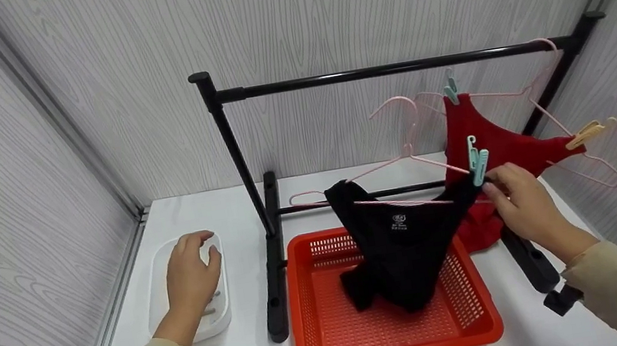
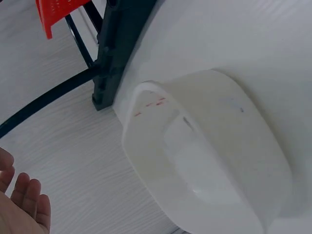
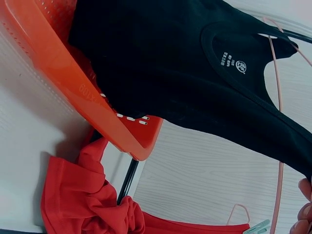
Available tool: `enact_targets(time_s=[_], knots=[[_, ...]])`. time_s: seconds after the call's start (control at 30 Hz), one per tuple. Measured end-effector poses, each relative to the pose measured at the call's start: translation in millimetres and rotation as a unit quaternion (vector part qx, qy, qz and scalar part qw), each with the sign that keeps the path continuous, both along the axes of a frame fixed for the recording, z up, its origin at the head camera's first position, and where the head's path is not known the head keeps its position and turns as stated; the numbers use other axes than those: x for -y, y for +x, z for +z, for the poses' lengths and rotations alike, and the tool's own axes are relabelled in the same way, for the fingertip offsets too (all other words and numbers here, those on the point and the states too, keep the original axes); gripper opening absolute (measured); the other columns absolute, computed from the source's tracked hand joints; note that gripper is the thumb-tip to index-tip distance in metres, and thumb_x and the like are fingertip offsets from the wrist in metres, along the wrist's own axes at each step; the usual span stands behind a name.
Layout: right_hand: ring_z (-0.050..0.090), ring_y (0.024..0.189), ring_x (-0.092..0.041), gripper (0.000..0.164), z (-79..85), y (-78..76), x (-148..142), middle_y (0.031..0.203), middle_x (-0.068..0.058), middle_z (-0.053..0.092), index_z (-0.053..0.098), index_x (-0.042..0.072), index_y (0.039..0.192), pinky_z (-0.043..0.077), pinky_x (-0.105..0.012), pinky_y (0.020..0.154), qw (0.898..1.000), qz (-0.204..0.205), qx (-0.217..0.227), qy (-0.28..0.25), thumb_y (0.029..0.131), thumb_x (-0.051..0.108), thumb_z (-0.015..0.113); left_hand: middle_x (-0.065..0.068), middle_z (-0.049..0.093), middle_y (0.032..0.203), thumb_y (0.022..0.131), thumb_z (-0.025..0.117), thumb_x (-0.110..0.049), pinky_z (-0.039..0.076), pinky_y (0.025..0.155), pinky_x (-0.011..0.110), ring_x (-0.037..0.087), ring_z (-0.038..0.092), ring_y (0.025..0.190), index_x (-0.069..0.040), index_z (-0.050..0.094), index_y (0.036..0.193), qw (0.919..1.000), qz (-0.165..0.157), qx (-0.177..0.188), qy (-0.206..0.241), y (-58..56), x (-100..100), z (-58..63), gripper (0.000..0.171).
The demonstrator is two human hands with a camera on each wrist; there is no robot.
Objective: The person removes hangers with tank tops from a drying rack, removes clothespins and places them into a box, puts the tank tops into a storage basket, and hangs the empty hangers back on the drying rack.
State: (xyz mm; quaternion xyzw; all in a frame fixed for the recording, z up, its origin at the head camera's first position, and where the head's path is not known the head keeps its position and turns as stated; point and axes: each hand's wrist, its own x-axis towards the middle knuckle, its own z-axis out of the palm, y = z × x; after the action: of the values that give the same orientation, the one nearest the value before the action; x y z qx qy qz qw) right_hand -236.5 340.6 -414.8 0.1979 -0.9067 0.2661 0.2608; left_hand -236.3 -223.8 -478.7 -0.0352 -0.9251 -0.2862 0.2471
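A black tank top (image 1: pixel 410 249) hangs from a pink hanger (image 1: pixel 408 153), its lower part bunched inside the red-orange basket (image 1: pixel 303 306). My right hand (image 1: pixel 520 200) pinches the tank top's shoulder strap at the hanger's right side. Just above those fingertips, a teal clothespin (image 1: pixel 478 164) sits on the strap. In the right wrist view the same tank top (image 3: pixel 161 68) stretches toward my fingertips at the right edge. Over a white plastic tub (image 1: pixel 155 285) hovers my left hand (image 1: pixel 193 273), fingers loosely bent and nothing seen in them. Small pieces lie in the tub, partly hidden by that hand.
A black rack (image 1: pixel 343 77) stands behind the basket. On its right hangs a red garment (image 1: pixel 469 132), clipped to another pink hanger (image 1: pixel 544 109) by a teal clothespin (image 1: pixel 451 89) and a yellow clothespin (image 1: pixel 590 133). Grey wood-grain panels (image 1: pixel 322 14) surround the white table (image 1: pixel 241 206).
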Motion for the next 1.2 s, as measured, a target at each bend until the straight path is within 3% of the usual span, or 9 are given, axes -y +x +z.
enact_targets(time_s=[0.37,0.6,0.83,1.2], knots=[[0.053,0.082,-0.014,0.007,3.9,1.5,1,0.089,-0.007,0.062,0.064,0.0,0.101,0.042,-0.026,0.073,1.0,-0.006,0.017,0.004,0.095,-0.002,0.06,0.014,0.063,0.11,0.087,0.067,-0.001,0.05,0.087,0.044,0.033,0.061,0.1,-0.004,0.066,0.11,0.9899,-0.065,-0.125,-0.014,-5.0,-49,48.6,0.023],[0.054,0.083,-0.017,0.007,2.5,2.8,4,0.09,-0.007,0.061,0.063,0.001,0.103,0.043,-0.03,0.073,1.0,-0.006,0.02,0.007,0.096,0.0,0.06,0.009,0.064,0.111,0.09,0.063,-0.005,0.05,0.091,0.041,0.028,0.062,0.102,-0.007,0.067,0.111,0.9822,-0.1,-0.157,-0.028,-6.3,-83,74.6,0.021],[0.059,0.088,-0.024,0.007,0.4,-1.0,7,0.092,-0.01,0.062,0.063,-0.001,0.102,0.043,-0.033,0.076,1.0,-0.002,0.01,0.003,0.095,-0.002,0.061,0.009,0.064,0.108,0.089,0.064,-0.004,0.05,0.091,0.043,0.028,0.062,0.102,-0.007,0.066,0.109,0.9739,-0.123,-0.189,-0.028,-9.4,-106,89.4,0.02],[0.057,0.088,-0.021,0.008,0.4,-2.7,11,0.092,-0.01,0.063,0.063,0.0,0.103,0.043,-0.032,0.076,1.0,0.0,0.015,-0.001,0.095,-0.002,0.061,0.007,0.065,0.109,0.09,0.063,-0.008,0.049,0.093,0.041,0.024,0.062,0.103,-0.009,0.066,0.108,0.9596,-0.17,-0.223,-0.017,-10.8,-149,114.3,0.019]])
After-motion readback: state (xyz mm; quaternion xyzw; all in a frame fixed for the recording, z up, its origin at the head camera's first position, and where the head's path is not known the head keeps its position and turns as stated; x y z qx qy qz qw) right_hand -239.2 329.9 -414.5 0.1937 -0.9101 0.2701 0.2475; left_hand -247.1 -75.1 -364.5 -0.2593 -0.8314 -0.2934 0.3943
